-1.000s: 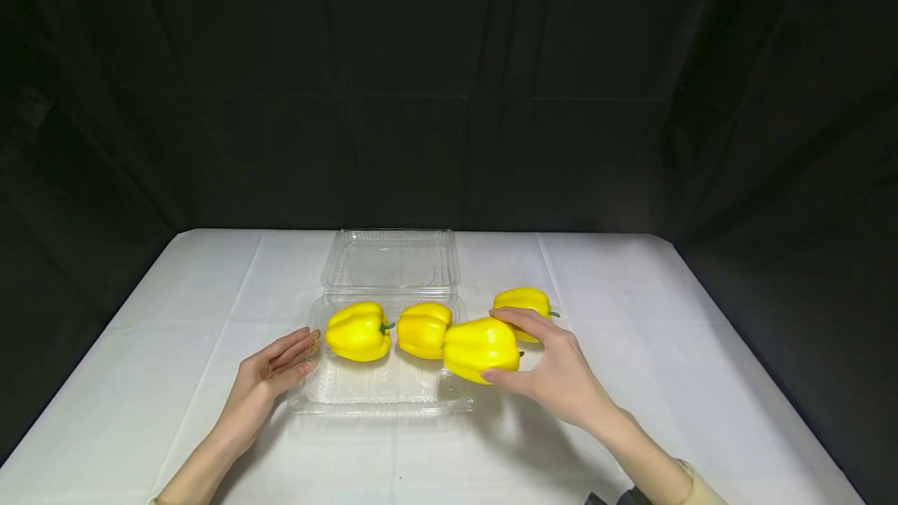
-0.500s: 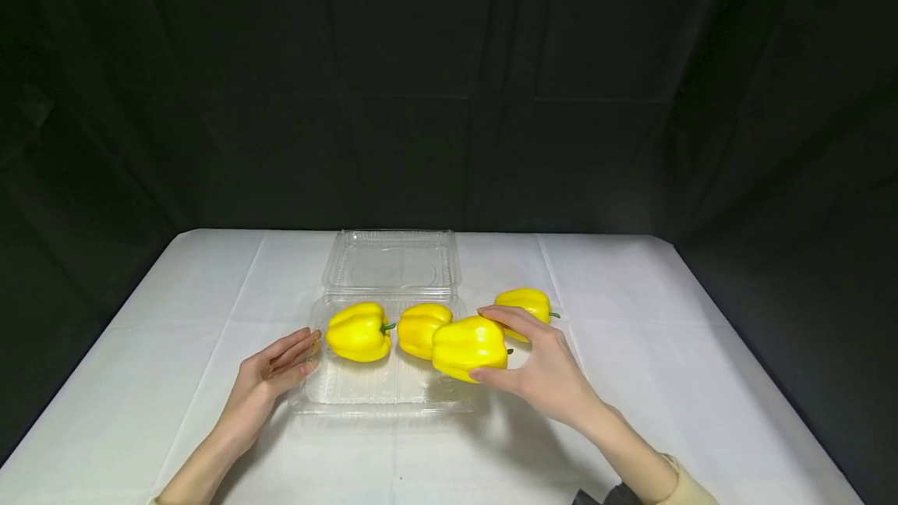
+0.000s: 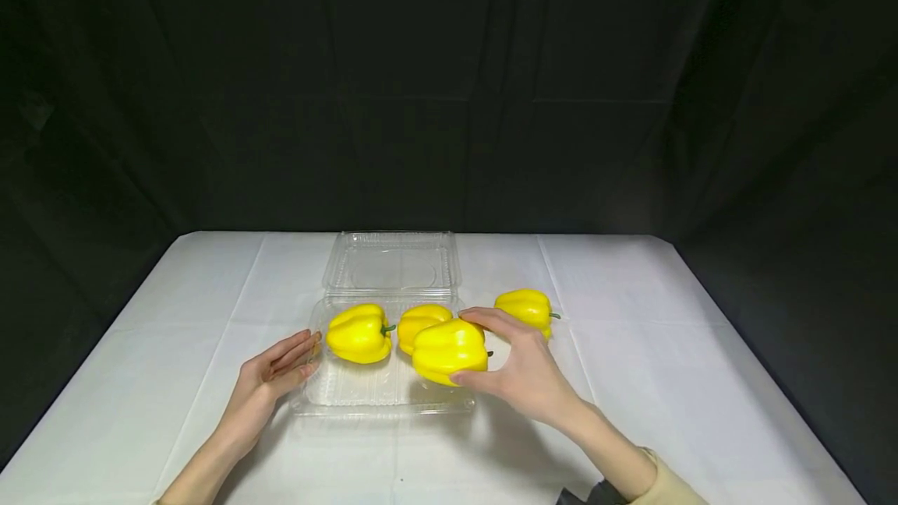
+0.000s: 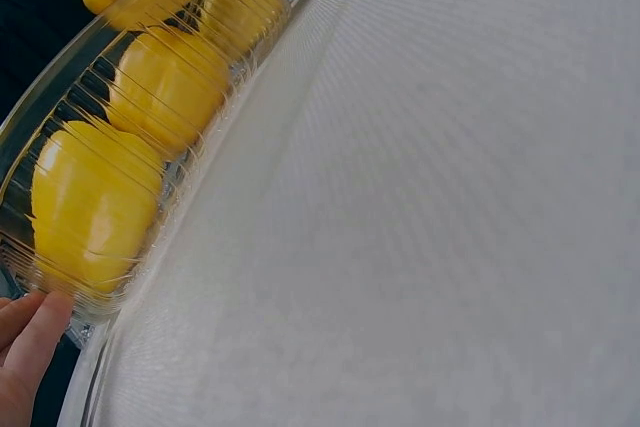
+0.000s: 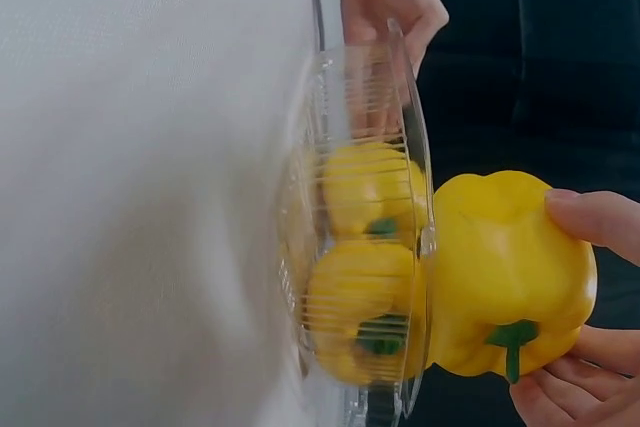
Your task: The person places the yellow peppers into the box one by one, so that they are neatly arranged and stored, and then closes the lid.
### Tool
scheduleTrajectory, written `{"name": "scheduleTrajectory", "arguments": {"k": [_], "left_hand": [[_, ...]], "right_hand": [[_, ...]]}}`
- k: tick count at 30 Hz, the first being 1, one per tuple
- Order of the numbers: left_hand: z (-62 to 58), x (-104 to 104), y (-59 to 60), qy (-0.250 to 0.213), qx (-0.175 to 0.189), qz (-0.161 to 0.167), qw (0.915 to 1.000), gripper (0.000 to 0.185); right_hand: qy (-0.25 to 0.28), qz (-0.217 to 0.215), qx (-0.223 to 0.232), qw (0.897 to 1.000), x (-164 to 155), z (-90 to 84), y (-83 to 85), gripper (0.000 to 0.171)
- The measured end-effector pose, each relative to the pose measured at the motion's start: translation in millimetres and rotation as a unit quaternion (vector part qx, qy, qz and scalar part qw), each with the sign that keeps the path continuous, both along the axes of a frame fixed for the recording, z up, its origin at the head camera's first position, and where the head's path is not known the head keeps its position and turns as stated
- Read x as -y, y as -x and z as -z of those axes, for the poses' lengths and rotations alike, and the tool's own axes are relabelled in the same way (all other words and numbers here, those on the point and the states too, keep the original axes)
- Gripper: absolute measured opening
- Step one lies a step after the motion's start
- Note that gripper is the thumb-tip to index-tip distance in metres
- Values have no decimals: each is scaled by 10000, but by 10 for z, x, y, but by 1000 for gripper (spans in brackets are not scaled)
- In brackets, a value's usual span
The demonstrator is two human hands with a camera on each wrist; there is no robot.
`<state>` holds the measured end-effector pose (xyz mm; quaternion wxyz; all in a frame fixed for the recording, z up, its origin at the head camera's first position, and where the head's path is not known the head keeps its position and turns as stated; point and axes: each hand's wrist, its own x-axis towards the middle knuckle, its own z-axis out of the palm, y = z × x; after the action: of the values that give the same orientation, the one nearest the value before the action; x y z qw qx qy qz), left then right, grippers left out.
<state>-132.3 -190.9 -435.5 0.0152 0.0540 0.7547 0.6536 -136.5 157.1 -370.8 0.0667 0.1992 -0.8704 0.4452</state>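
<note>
The right hand [image 3: 522, 369] gripped a pepper [image 3: 449, 351] over the tray [image 3: 382, 405]; the left hand [image 3: 270, 374], fingers straight, touched its side to steady it.

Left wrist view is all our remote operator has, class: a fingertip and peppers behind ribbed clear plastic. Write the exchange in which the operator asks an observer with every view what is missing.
Operator: Is any pepper outside the box?
Observer: Yes. One loose pepper lies on the white tablecloth, right of the clear box.
Operator: What is the right hand doing?
Observer: The right hand grips a pepper over the box's right part, thumb near side, fingers over the top.
Operator: Has that held pepper landed?
Observer: The right wrist view shows it above the box rim; whether it touches I cannot tell.
Operator: Where is the lid?
Observer: The lid lies open flat behind the box.
</note>
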Motion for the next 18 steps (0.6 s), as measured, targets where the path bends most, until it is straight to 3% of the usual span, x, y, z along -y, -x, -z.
{"name": "scheduleTrajectory", "arguments": {"k": [18], "left_hand": [[12, 17, -10, 38, 0, -29, 10000, 57]], "right_hand": [[134, -271, 187, 9994, 213, -34, 16, 69]]}}
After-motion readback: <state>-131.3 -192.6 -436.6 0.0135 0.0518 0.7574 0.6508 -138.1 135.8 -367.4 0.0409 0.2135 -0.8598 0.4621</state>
